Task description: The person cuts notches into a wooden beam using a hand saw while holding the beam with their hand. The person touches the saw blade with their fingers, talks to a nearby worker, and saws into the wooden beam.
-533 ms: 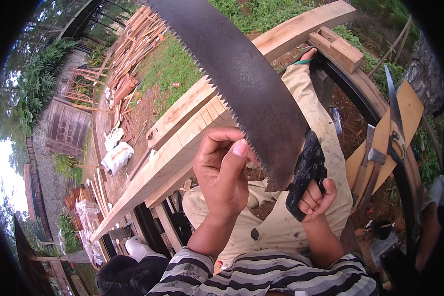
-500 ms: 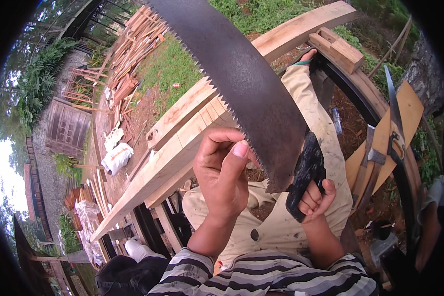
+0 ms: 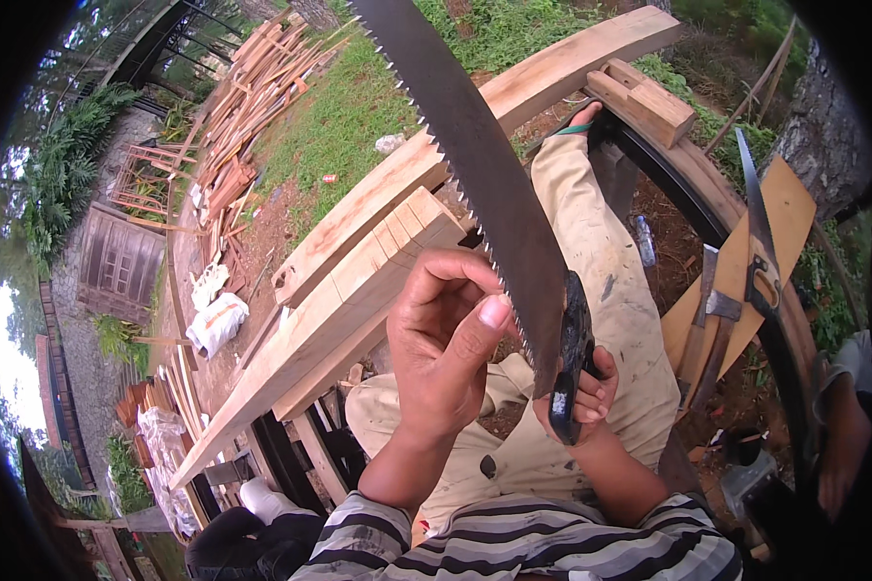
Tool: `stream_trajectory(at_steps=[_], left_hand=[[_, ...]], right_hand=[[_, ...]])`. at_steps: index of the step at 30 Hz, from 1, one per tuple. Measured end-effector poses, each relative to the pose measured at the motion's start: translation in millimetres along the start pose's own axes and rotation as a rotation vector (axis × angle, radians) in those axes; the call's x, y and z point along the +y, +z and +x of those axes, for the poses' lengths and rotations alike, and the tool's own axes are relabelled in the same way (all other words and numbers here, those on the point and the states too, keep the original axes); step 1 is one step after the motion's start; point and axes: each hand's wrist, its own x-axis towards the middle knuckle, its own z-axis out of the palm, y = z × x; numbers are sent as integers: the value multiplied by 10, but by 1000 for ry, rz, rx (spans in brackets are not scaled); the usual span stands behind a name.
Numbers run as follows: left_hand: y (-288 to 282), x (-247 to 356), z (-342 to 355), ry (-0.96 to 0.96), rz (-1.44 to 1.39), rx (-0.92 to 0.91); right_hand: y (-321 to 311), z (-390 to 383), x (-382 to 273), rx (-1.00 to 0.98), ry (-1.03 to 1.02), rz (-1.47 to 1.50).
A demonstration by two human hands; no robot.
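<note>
Upright before me stands a handsaw [image 3: 499, 194] with a dark, broad blade and a black handle [image 3: 571, 353]. My right hand [image 3: 591, 402] is wrapped round that handle, at lap height. My left hand [image 3: 444, 339] pinches with thumb and forefinger at the toothed edge, low on the blade; its forefinger's tip is partly hidden. The teeth face left. Just beyond my left hand lies a squared wooden beam [image 3: 344, 290] with several crosswise lines near its end. A longer beam [image 3: 572, 68] runs behind it, partly covered by the blade.
On the right, a second handsaw [image 3: 758, 228] and a hatchet [image 3: 715, 308] rest against a yellowish board [image 3: 790, 198]. A notched wood block [image 3: 644, 102] sits at the far right. Another person's arm [image 3: 843, 445] shows at the right edge. Stacked timber [image 3: 252, 107] lies far left.
The blade has turned and now shows narrower, more edge-on. Its handle has shifted slightly left and down in the view, while my left thumb and forefinger stay at the teeth.
</note>
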Motion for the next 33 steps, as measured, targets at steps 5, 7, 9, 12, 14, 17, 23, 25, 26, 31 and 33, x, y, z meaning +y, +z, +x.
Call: stream_trajectory(at_steps=[5,7,9,12,14,17,23,25,26,31,33], left_hand=[[109,-85,31,-27,40,-140],[157,-75,18,-43,-2,-200],[244,-56,1,-184,-29,-240],[346,-94,3,-169,17,-284],[387,-100,-11,-123,143,-313],[453,-92,-36,-136,178,-290],[491,-73,-57,-225,129,-311],[518,-70,-64,-287,102,-327],[530,-72,-67,-299,102,-331],[535,-100,-68,-268,132,-320],[536,-79,-57,-199,185,-331]], right_hand=[[-225,-20,-56,-59,77,97],[-213,9,-8,-8,47,93],[-252,44,-26,-57,168,159],[-262,61,57,-13,167,169],[-411,32,48,-63,212,204],[-317,69,80,-29,233,222],[-178,144,174,-29,226,311],[-357,100,107,-48,228,334],[-434,75,84,-60,249,336],[-263,145,182,-65,256,333],[-187,179,215,-70,263,337]])
